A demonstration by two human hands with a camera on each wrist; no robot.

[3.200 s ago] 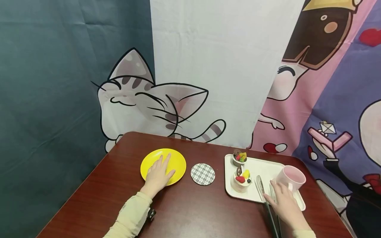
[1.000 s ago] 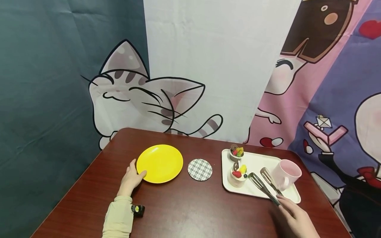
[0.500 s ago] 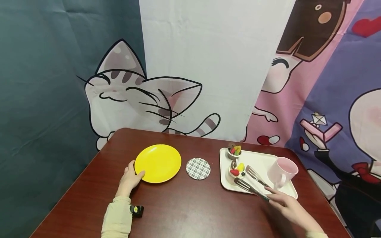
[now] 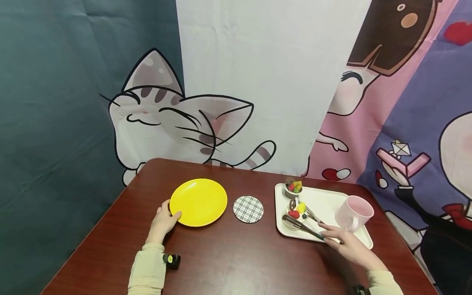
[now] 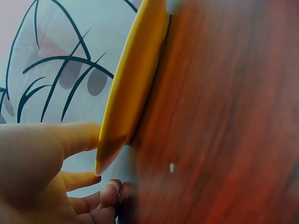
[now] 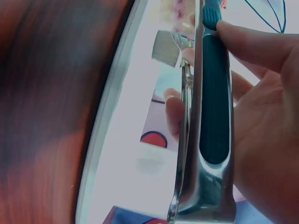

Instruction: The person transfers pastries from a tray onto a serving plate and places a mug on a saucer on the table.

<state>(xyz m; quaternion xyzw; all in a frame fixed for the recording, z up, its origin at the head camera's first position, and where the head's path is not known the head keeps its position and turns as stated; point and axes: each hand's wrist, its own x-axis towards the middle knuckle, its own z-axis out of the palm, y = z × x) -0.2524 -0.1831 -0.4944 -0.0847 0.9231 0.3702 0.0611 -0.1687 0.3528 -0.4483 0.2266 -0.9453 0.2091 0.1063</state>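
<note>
Tongs [image 4: 303, 227] in R hand [image 4: 348, 243], fingers & thumb curled round shiny metal arms w/ dk green grips; tips part-spread about cream-topped fruit cup [image 4: 294, 214], contact can't tell. That cup's on wht rect. tray [image 4: 326, 200], rounded corners, w/ dk fruit cup [image 4: 293, 189] at far L corner & pink mug [image 4: 355, 213] nr R end. L hand [image 4: 162, 223] pinches L rim of smooth round yellow plate [image 4: 199, 203] on tbl. Round plaid coaster [image 4: 248, 209] btwn plate & tray. Tbl [image 4: 221, 258]: glossy red-brown wood grain. Behind: creased fabric backdrop [image 4: 273, 82], teal/wht/pink/purple, cartoon cat.
</note>
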